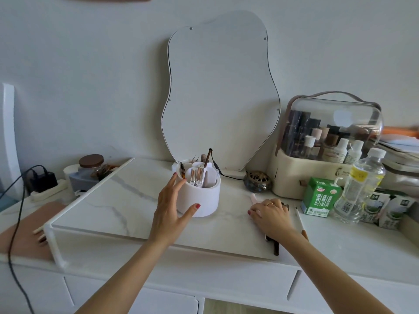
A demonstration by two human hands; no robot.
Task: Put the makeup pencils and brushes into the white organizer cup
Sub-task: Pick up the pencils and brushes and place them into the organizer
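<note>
Two hands are out over the marble tray (127, 200). My left hand (169, 207) is spread wide around the near-left side of the white organizer cup (200, 196), thumb and fingertips at its wall (I cannot tell if they touch). Inside the cup stand silver tubes (196, 176) and a spoolie. My right hand (271, 213) lies curled, palm down, over a bundle of dark pencils and brushes (275, 244), whose ends poke out beneath the wrist. A green carton (320, 196) stands just beyond the right hand.
</note>
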